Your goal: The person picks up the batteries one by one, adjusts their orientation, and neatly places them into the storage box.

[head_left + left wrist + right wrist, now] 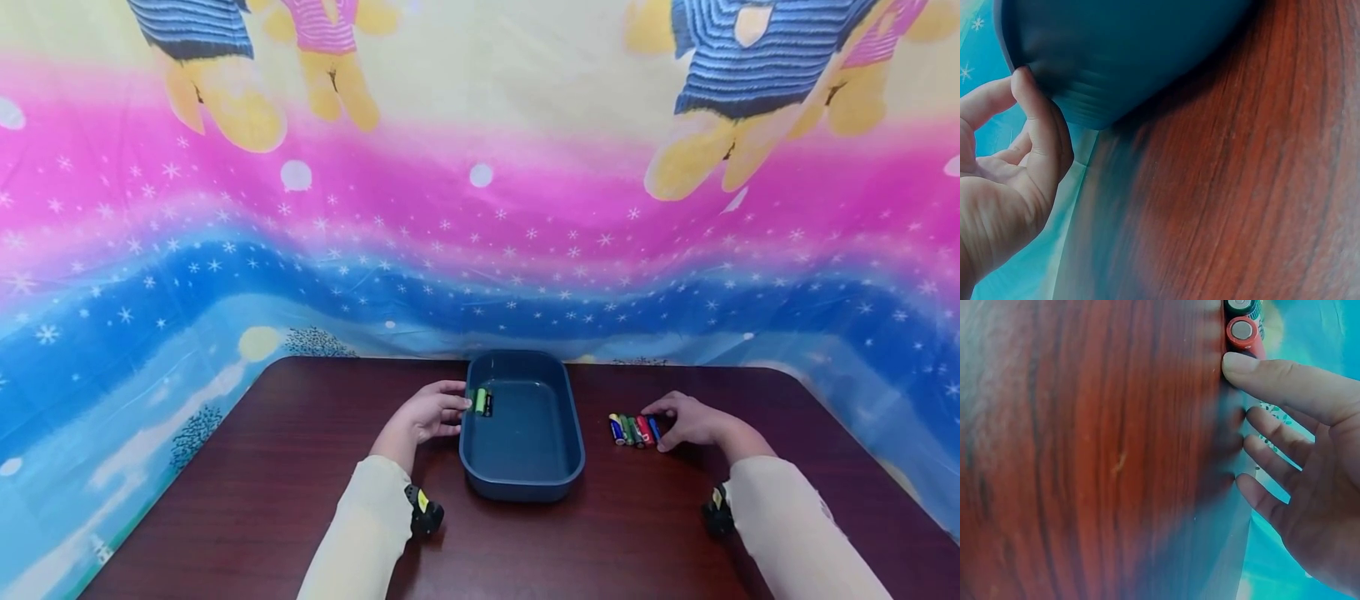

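Note:
A dark blue-grey plastic basin (525, 467) stands on the table with a green battery (480, 402) and a black battery (489, 405) lying inside by its left wall. My left hand (437, 410) holds that left rim; in the left wrist view, its bent fingers (1038, 119) meet the basin's edge. Right of the basin lies a row of batteries (628, 430), blue-yellow, green and red. At the row's right end, my right hand (688, 419) pinches a blue battery (654, 429) between thumb and forefinger. In the right wrist view, the thumb hides that battery beside a red battery (1242, 330).
The dark red wood-grain table (322, 492) ends at a printed cloth (480, 275) hanging behind and around it. Black wrist cameras sit on both forearms, the left camera (424, 510) near the basin's lower left corner.

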`<state>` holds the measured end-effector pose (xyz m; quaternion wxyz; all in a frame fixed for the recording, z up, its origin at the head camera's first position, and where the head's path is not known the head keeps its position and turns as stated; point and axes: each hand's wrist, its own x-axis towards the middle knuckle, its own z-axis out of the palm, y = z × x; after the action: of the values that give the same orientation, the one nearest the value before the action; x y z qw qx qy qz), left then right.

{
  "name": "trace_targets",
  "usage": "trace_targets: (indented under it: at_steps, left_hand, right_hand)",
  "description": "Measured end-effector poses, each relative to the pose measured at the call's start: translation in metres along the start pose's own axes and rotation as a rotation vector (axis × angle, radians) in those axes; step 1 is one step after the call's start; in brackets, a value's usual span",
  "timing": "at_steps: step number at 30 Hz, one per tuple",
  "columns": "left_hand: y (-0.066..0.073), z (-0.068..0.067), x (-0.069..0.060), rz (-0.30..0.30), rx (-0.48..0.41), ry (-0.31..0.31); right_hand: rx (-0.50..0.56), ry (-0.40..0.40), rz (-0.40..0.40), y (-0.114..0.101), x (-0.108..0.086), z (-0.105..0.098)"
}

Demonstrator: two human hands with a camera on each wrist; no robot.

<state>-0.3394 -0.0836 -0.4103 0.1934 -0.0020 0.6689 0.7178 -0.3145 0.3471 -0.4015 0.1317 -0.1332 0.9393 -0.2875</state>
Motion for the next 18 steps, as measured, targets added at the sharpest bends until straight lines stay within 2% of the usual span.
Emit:
trace_targets:
  at_steps: [3, 7, 11, 15, 18]
  left_hand:
    - [0.000, 0.000, 0.000, 0.000, -0.004, 0.005]
    - [-0.001, 0.000, 0.001, 0.001, -0.006, 0.001]
    - [-0.001, -0.001, 0.001, 0.000, -0.012, -0.007]
    - [-0.001, -0.001, 0.002, 0.001, -0.017, -0.008]
    - [-0.001, -0.001, 0.002, -0.002, -0.020, -0.008]
  right_hand:
    - [0.027, 0.008, -0.004, 0.003, 0.000, -0.001]
    - [0.119, 0.047, 0.024, 0.004, 0.001, -0.002]
    - [0.293, 0.099, 0.026, -0.001, 0.005, -0.005]
    - [0.475, 0.128, -0.017, -0.011, 0.010, -0.008]
    - [0.560, 0.129, -0.035, -0.022, 0.012, -0.007]
